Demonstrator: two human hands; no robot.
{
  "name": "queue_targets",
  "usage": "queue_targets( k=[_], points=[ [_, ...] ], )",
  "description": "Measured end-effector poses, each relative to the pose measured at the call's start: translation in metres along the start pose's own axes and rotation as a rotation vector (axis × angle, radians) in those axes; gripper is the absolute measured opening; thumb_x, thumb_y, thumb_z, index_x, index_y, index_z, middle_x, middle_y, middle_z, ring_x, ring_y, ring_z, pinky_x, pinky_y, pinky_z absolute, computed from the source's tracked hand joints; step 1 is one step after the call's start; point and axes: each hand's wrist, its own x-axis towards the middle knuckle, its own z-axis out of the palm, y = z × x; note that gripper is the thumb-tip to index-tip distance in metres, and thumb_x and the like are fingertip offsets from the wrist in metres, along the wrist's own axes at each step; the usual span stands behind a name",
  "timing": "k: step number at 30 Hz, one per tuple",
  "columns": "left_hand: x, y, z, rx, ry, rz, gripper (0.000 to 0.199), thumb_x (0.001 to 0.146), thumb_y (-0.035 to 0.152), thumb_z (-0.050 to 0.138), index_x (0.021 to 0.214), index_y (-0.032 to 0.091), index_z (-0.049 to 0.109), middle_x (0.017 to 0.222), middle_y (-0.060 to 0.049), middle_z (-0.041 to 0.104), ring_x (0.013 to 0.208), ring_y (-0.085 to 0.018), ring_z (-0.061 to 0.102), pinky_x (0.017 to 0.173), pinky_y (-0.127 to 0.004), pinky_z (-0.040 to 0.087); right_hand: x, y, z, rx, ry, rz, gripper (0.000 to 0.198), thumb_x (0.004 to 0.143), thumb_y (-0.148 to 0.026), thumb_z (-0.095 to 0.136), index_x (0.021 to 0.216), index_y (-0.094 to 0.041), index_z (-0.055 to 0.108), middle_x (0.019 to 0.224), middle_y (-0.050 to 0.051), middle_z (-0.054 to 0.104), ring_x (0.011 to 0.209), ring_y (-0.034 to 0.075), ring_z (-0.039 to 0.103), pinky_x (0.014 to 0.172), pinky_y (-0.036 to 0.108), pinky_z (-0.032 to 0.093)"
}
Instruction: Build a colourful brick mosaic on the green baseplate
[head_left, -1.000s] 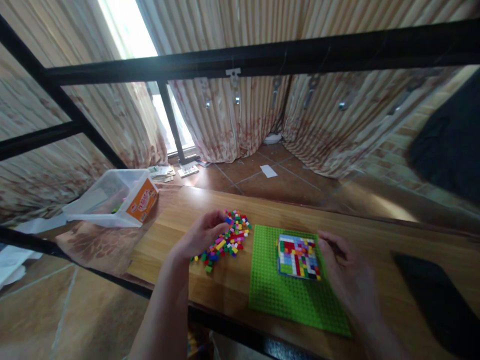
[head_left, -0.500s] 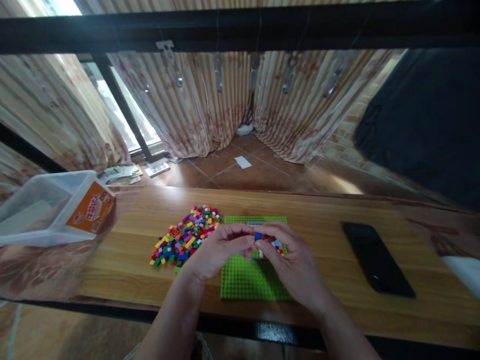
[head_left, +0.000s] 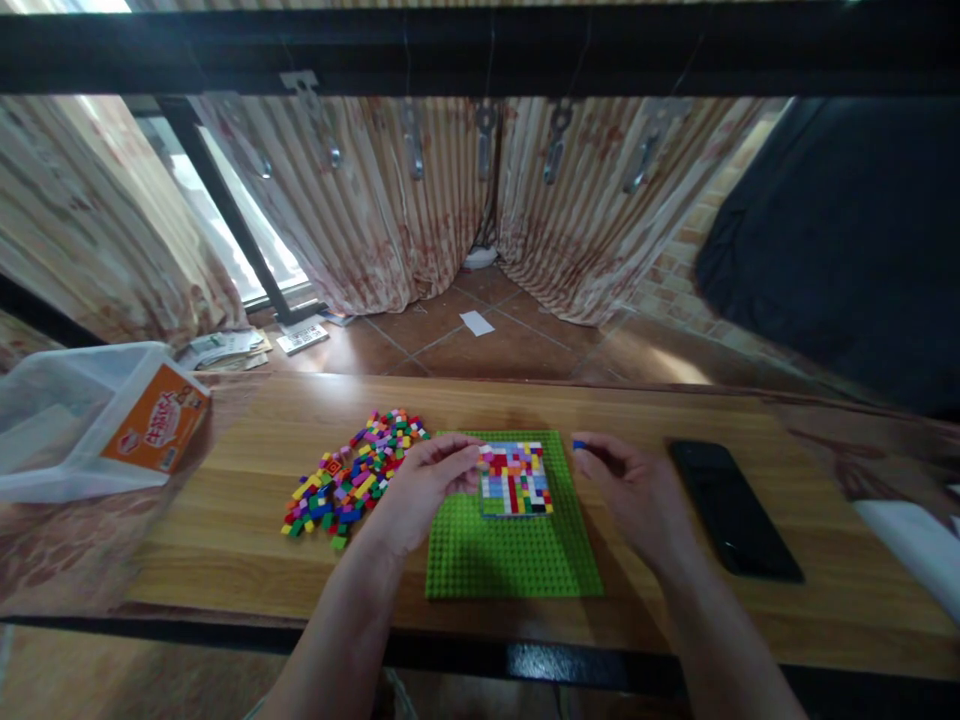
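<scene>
A small blue brick is pinched between the thumb and fingers of my right hand, right of the green baseplate. My left hand is closed, thumb against fingers, at the left edge of a multicoloured brick block. Whatever its fingertips hold is too small to make out; an orange-pink spot shows there. The block rests over the back part of the baseplate, its top a patchwork of red, white, light blue, yellow and other bricks.
Loose coloured bricks lie in a pile left of the baseplate. A black phone lies on the wooden table to the right. Beyond the table's left end stands a clear plastic bin with an orange label.
My hands have moved apart. The right hand has gone right with the blue brick, and the left has shifted slightly left. The patterned block is now uncovered, and the view has shifted a little.
</scene>
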Motion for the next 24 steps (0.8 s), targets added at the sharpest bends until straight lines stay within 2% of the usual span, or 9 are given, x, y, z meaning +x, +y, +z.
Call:
queue_targets(
  k=[3,6,14,20,24],
  points=[
    [0.004,0.000,-0.002,0.035,0.126,0.040,0.032,0.058,0.034,0.087,0.077,0.013,0.074,0.066,-0.001,0.067,0.056,-0.007,0.056,0.057,-0.020,0.044,0.000,0.010,0.000,-0.093,-0.101,0.027,0.029,0.082,-0.037,0.059,0.100,-0.020,0.074,0.102,0.007,0.076,0.097,0.023,0.069,0.091,0.040,0.051],
    [0.006,-0.001,-0.001,0.063,0.194,0.063,0.030,0.057,0.034,0.086,0.074,0.013,0.073,0.064,0.000,0.065,0.055,-0.008,0.055,0.056,-0.020,0.042,-0.002,0.010,0.008,-0.136,-0.133,0.031,0.030,0.082,-0.036,0.058,0.103,-0.022,0.073,0.103,0.006,0.076,0.097,0.023,0.069,0.091,0.040,0.051],
    [0.007,-0.005,0.001,0.106,0.170,0.057,0.028,0.060,0.036,0.082,0.073,0.014,0.071,0.061,0.001,0.063,0.055,-0.007,0.053,0.057,-0.021,0.041,0.000,-0.001,0.023,-0.204,-0.104,0.031,0.025,0.080,-0.034,0.059,0.096,-0.020,0.071,0.087,0.005,0.076,0.081,0.020,0.070,0.078,0.036,0.053],
    [0.006,-0.004,0.001,0.115,0.191,0.057,0.028,0.060,0.036,0.082,0.073,0.014,0.071,0.063,0.001,0.063,0.057,-0.008,0.054,0.058,-0.022,0.041,0.000,-0.001,0.023,-0.130,-0.119,0.031,0.024,0.078,-0.037,0.064,0.093,-0.021,0.072,0.091,0.005,0.076,0.082,0.020,0.070,0.079,0.034,0.053],
    [0.006,-0.005,0.001,0.125,0.191,0.067,0.026,0.062,0.035,0.081,0.073,0.014,0.072,0.062,0.000,0.064,0.057,-0.009,0.054,0.058,-0.022,0.041,0.000,0.002,0.020,-0.126,-0.102,-0.004,0.028,0.083,-0.041,0.058,0.096,-0.021,0.073,0.094,0.006,0.076,0.084,0.021,0.070,0.080,0.035,0.053]
  ],
)
